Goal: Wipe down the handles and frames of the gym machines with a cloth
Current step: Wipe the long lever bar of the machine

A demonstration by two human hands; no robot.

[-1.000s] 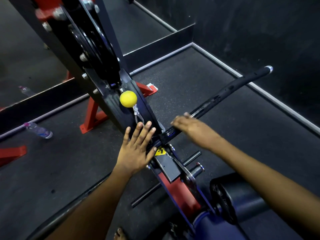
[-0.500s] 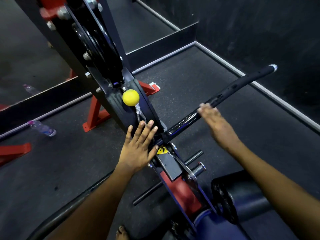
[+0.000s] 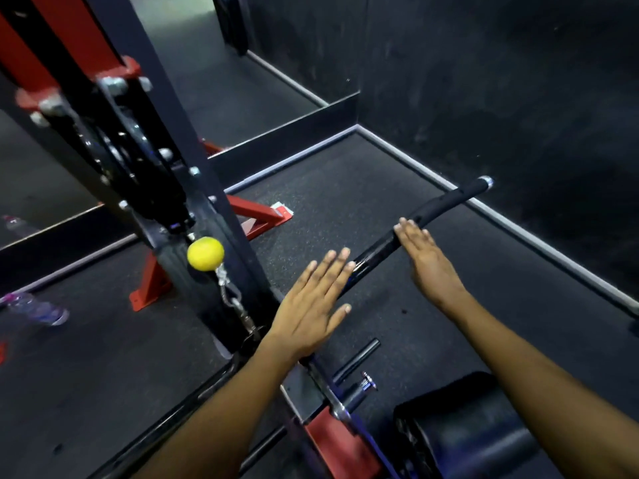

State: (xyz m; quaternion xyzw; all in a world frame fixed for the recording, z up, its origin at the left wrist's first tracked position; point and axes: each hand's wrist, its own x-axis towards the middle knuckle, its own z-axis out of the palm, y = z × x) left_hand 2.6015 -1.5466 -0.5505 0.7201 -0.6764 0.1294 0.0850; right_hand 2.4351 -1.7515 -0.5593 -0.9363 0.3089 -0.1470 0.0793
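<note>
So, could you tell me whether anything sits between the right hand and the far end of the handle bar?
Nothing visible does: the right hand lies flat on the handle bar, whose remaining length to its tip is bare.

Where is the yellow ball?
In the head view the yellow ball sits left of centre against the machine's black upright frame, just above a chain clip, up and left of the left hand.

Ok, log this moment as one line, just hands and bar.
left hand: flat, open, over bar's near end | right hand: flat, open, on handlebar mid-length | cloth: none visible
</note>
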